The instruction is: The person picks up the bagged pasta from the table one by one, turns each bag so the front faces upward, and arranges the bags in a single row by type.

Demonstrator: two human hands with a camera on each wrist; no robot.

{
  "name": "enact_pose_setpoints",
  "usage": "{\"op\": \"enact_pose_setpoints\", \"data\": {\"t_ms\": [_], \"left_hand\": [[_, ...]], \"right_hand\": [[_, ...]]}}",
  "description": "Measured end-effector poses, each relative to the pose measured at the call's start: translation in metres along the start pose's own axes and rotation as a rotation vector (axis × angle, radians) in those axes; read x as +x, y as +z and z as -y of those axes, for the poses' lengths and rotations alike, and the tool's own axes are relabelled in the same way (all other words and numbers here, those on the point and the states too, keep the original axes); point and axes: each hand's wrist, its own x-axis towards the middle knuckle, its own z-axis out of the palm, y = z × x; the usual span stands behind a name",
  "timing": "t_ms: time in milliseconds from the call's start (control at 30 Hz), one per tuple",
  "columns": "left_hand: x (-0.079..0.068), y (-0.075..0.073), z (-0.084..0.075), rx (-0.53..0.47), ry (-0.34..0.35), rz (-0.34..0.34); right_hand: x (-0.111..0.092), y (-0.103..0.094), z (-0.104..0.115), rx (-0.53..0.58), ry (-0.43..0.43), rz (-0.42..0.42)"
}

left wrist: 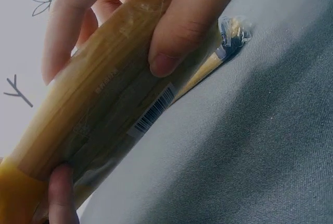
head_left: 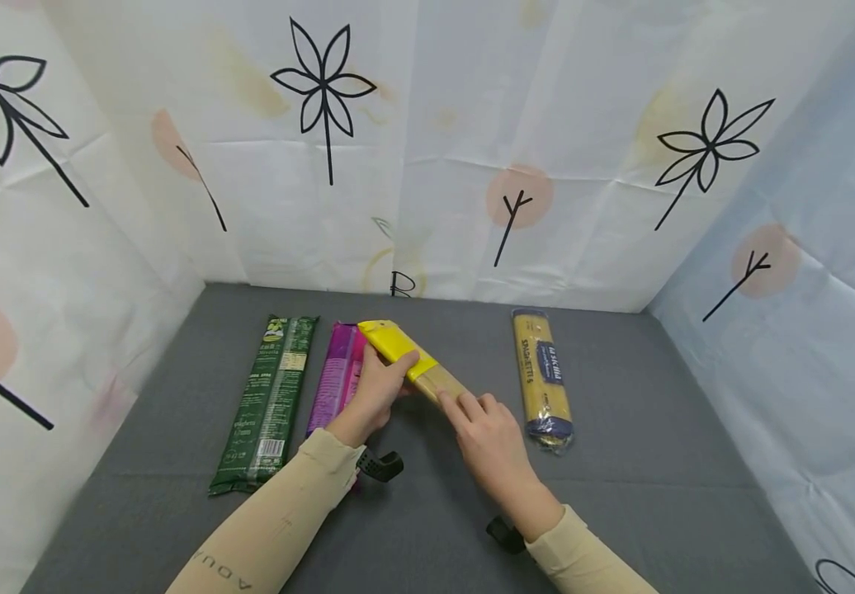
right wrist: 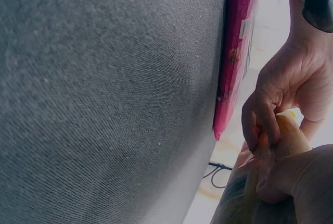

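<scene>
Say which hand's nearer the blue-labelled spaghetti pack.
Right. The right hand is just left of the blue-labelled spaghetti pack, not touching it; the left hand is farther left, gripping the yellow-ended pack.

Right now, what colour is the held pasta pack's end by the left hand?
Bright yellow on the pasta pack, best seen in the head view.

The head view is bright, both wrist views dimmer and shadowed.

The long plastic packet (head_left: 429,374) is straw-gold with a bright-yellow end; the golden spaghetti packet (head_left: 541,375) has a navy label. Pale print marks the flat dark-green packet (head_left: 264,404). Black flowers pattern the white fabric backdrop (head_left: 442,148).
</scene>
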Motion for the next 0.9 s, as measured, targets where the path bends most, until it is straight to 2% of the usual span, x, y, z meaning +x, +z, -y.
{"op": "enact_pose_setpoints", "data": {"t_ms": [167, 300, 467, 700, 800, 900], "left_hand": [[-0.002, -0.001, 0.000, -0.008, 0.017, -0.007], [-0.003, -0.003, -0.001, -0.024, 0.036, -0.003], [-0.001, -0.006, -0.004, -0.075, 0.056, 0.024], [0.001, -0.015, -0.011, -0.038, 0.044, 0.063], [0.002, -0.018, -0.013, -0.026, 0.055, 0.088], [0.002, -0.020, -0.014, -0.027, 0.062, 0.116]], "right_hand": [[-0.004, 0.001, 0.002, 0.029, 0.011, 0.029], [-0.008, 0.001, 0.001, 0.112, 0.036, 0.052], [-0.013, 0.001, -0.005, 0.281, 0.094, 0.086], [-0.017, 0.001, -0.013, 0.511, 0.195, 0.177], [-0.017, 0.000, -0.014, 0.630, 0.269, 0.222], [-0.017, 0.000, -0.014, 0.797, 0.379, 0.272]]}}
